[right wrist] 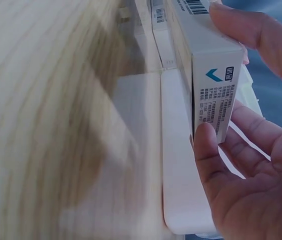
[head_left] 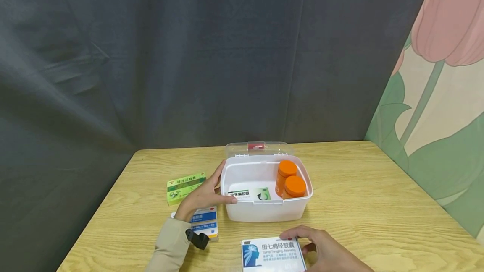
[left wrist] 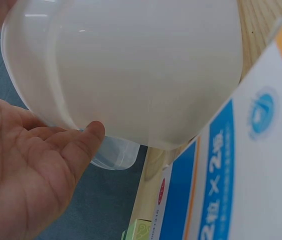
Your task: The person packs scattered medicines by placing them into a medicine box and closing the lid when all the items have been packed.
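In the head view my left hand (head_left: 206, 194) holds the left side of a white plastic storage box (head_left: 264, 212), thumb over its front rim. The left wrist view shows fingers against the box's smooth wall (left wrist: 146, 70). My right hand (head_left: 319, 244) grips a white and blue medicine carton (head_left: 272, 255) by its right end, in front of the storage box. The right wrist view shows the carton's end (right wrist: 216, 90) between thumb and fingers. Inside the storage box are two orange-capped bottles (head_left: 295, 186) and a white-green carton (head_left: 249, 194) lying flat.
A green medicine carton (head_left: 183, 188) lies left of the storage box. Under my left forearm is a blue and white carton (head_left: 206, 221). The storage box's clear lid (head_left: 261, 149) is tipped back behind it. A dark curtain (head_left: 208, 62) hangs beyond the wooden table (head_left: 359, 205).
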Tool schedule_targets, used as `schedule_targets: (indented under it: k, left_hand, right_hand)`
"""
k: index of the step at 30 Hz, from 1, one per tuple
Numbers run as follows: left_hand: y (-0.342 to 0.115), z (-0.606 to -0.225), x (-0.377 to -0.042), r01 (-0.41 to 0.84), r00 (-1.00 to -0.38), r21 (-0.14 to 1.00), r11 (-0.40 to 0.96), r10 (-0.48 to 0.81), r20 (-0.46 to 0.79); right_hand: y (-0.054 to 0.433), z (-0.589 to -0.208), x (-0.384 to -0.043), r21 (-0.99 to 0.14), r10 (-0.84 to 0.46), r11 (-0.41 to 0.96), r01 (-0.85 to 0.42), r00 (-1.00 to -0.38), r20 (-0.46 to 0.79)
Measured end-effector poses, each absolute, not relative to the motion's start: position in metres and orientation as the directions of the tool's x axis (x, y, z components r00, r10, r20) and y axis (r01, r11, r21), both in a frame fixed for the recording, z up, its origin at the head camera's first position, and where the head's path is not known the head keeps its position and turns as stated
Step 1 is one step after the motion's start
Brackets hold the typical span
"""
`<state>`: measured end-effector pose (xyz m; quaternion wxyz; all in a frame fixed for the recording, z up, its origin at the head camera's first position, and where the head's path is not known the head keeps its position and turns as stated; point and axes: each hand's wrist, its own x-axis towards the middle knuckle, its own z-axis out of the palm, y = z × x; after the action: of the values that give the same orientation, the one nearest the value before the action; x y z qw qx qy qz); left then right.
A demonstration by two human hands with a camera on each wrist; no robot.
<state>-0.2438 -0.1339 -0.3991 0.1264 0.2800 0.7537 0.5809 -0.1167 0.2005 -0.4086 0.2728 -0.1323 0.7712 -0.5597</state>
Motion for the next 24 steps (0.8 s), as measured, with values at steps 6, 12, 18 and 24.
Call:
schedule_targets:
  k: [6, 12, 18, 24]
  left_hand:
    - [-0.134, -0.399, -0.243, 0.271, -0.816, 0.946, 0.178, 0.563, 0.128]
    - [-0.135, -0.399, -0.242, 0.269, -0.815, 0.948, 0.171, 0.565, 0.130]
    - [-0.134, -0.400, -0.244, 0.263, -0.811, 0.951, 0.163, 0.571, 0.127]
    - [-0.135, -0.400, -0.244, 0.270, -0.807, 0.950, 0.158, 0.575, 0.134]
  right_hand:
    - [0.199, -0.404, -0.115, -0.942, -0.531, 0.326, 0.079, -0.809, -0.252]
    - [0.198, -0.400, -0.115, -0.948, -0.563, 0.319, 0.010, -0.803, -0.198]
    - [0.197, -0.396, -0.113, -0.952, -0.573, 0.306, -0.002, -0.799, -0.182]
    - [0.196, -0.388, -0.110, -0.947, -0.555, 0.321, -0.016, -0.814, -0.174]
